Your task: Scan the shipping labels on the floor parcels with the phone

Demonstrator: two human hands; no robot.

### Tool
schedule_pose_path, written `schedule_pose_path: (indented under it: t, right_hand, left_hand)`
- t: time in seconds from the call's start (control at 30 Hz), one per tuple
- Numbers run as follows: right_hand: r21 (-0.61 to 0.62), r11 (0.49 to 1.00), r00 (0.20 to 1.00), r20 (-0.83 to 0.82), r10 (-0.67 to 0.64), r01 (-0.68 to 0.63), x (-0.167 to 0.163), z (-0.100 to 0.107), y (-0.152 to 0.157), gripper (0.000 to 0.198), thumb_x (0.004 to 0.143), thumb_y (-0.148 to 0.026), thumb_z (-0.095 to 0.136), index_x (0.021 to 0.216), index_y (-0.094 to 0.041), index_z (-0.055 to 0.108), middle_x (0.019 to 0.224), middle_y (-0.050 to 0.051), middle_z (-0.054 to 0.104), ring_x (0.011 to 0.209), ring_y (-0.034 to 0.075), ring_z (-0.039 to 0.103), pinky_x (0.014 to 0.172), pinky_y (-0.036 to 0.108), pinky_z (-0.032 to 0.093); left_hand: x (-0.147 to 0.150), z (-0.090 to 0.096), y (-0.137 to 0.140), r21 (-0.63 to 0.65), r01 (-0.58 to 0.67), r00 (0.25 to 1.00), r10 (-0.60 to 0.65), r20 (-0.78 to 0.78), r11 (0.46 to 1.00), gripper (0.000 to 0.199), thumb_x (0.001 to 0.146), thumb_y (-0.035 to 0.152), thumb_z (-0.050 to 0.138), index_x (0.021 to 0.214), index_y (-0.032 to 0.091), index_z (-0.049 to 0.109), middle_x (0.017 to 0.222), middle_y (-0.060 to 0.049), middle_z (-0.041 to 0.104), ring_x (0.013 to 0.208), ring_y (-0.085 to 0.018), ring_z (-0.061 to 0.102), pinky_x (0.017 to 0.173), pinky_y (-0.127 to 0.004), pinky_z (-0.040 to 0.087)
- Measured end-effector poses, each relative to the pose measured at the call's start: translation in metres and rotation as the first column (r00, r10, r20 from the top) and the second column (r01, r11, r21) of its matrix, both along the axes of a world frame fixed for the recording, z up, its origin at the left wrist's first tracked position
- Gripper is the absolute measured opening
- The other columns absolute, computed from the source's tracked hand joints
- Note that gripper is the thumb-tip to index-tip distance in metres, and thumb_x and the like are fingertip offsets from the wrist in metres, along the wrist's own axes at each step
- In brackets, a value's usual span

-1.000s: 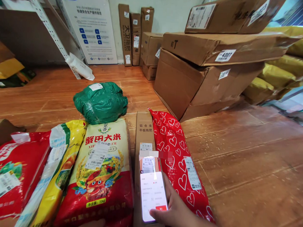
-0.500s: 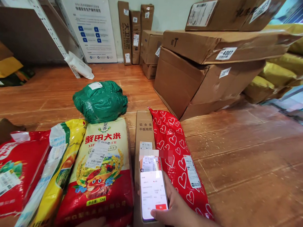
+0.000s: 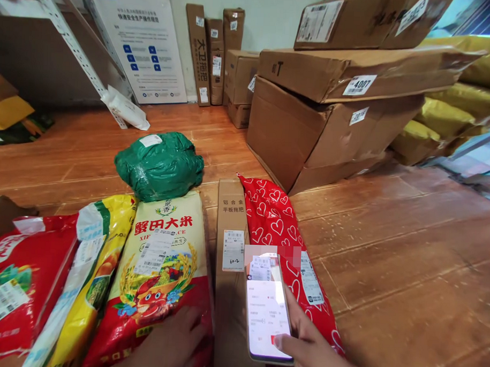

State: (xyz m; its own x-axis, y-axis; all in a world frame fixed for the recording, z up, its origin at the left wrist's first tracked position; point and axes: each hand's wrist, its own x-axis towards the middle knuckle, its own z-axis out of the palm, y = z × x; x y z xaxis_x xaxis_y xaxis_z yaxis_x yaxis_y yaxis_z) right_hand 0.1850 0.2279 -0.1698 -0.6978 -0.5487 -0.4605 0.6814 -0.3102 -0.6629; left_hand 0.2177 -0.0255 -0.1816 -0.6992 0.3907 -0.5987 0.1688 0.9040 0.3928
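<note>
The smartphone [image 3: 268, 307] is held in the right hand [image 3: 315, 349], low in the view, its lit screen facing up; the fingers wrap its right edge and the thumb rests on the lower part of the screen. It hovers over the seam between a long narrow cardboard box [image 3: 230, 258] and a red heart-patterned parcel [image 3: 279, 227], both lying on the wooden floor [image 3: 387, 252]. The box carries a white shipping label [image 3: 233, 250] just left of the phone's top edge. The left hand [image 3: 171, 344] lies flat, fingers unclenched, on the lower end of a red and cream rice bag [image 3: 162, 261], gripping nothing. Left of that bag lie a yellow bag [image 3: 93, 274] and a red bag [image 3: 20, 282], side by side and touching. Beyond the rice bag sits a green plastic-wrapped bundle [image 3: 159, 164]. A stack of large cardboard cartons [image 3: 336, 101] stands at right, with yellow sacks [image 3: 452, 110] behind it. Tall slim boxes [image 3: 211, 54] lean against the far wall beside a white notice board [image 3: 139, 40].
</note>
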Motion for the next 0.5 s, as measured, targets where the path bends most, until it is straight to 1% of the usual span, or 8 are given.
schedule_pose_path:
  t: [0.07,0.1,0.17,0.23,0.3,0.37,0.43,0.5]
  right_hand:
    - [0.031,0.998,0.998,0.051,-0.047,0.046,0.004,-0.003,0.008,0.115,0.057,-0.017,0.07,0.136,-0.031,-0.012,0.126,0.007,0.057,0.112,0.023,0.053,0.09,0.037,0.042]
    - [0.05,0.997,0.995,0.067,-0.069,0.066,0.006,-0.004,0.012,0.115,0.057,-0.018,0.071,0.136,-0.032,-0.011,0.126,0.007,0.056,0.112,0.023,0.053,0.089,0.036,0.043]
    - [0.078,0.993,0.993,0.072,-0.098,0.093,0.011,-0.009,0.02,0.111,0.058,-0.021,0.071,0.137,-0.035,-0.005,0.126,0.005,0.056,0.111,0.024,0.054,0.086,0.036,0.045]
    - [0.084,0.992,0.993,0.064,-0.104,0.098,0.015,-0.015,0.027,0.108,0.058,-0.024,0.073,0.138,-0.036,0.0,0.125,0.004,0.058,0.108,0.026,0.056,0.083,0.037,0.047]
    - [0.073,0.994,0.994,0.068,-0.089,0.084,0.018,-0.022,0.033,0.11,0.057,-0.027,0.075,0.138,-0.036,0.0,0.123,0.003,0.059,0.107,0.026,0.057,0.084,0.037,0.047]
    - [0.068,0.995,0.995,0.062,-0.075,0.071,0.021,-0.029,0.038,0.111,0.057,-0.03,0.076,0.138,-0.035,0.001,0.123,0.002,0.06,0.11,0.024,0.055,0.088,0.035,0.045]
    - [0.062,0.995,0.996,0.049,-0.078,0.075,0.023,-0.034,0.043,0.111,0.056,-0.031,0.077,0.139,-0.034,0.002,0.123,0.002,0.06,0.113,0.022,0.053,0.089,0.031,0.044]
    - [0.048,0.995,0.994,0.058,-0.088,0.085,0.025,-0.038,0.047,0.114,0.056,-0.031,0.076,0.139,-0.032,-0.002,0.122,0.003,0.06,0.111,0.023,0.054,0.085,0.031,0.045]
  left_hand:
    - [-0.018,0.014,0.012,-0.019,0.008,1.0,-0.008,0.011,1.0,0.045,0.068,0.019,0.052,0.113,0.019,0.056,0.124,-0.011,0.053,0.113,-0.03,0.048,0.095,-0.043,0.042]
    - [-0.026,0.017,0.016,-0.035,0.021,1.0,-0.02,0.01,0.999,0.047,0.069,0.018,0.05,0.116,0.016,0.054,0.127,-0.013,0.051,0.116,-0.03,0.045,0.098,-0.044,0.039]
    - [-0.04,0.016,0.022,-0.084,0.064,0.997,-0.067,-0.031,0.994,0.052,0.071,0.014,0.046,0.122,0.007,0.048,0.133,-0.018,0.045,0.122,-0.032,0.04,0.103,-0.045,0.035]
    - [-0.048,0.008,0.025,-0.137,0.12,0.99,-0.129,-0.063,0.983,0.056,0.072,0.011,0.045,0.126,0.002,0.043,0.139,-0.022,0.038,0.127,-0.034,0.034,0.105,-0.048,0.032]
    - [-0.051,0.002,0.028,-0.137,0.149,0.983,-0.161,-0.083,0.979,0.055,0.071,0.01,0.045,0.126,0.004,0.044,0.141,-0.022,0.035,0.128,-0.036,0.033,0.103,-0.049,0.033]
    - [-0.049,0.003,0.034,-0.081,0.173,0.982,-0.178,-0.06,0.981,0.05,0.072,0.013,0.047,0.122,0.008,0.049,0.141,-0.02,0.035,0.127,-0.035,0.035,0.102,-0.049,0.036]
    - [-0.042,0.004,0.04,-0.032,0.213,0.977,-0.214,-0.01,0.976,0.043,0.073,0.019,0.051,0.115,0.01,0.054,0.139,-0.019,0.039,0.124,-0.035,0.038,0.102,-0.047,0.037]
    - [-0.03,-0.001,0.043,-0.038,0.279,0.958,-0.275,0.076,0.96,0.035,0.076,0.023,0.051,0.108,0.01,0.058,0.13,-0.019,0.047,0.118,-0.034,0.045,0.099,-0.045,0.04]
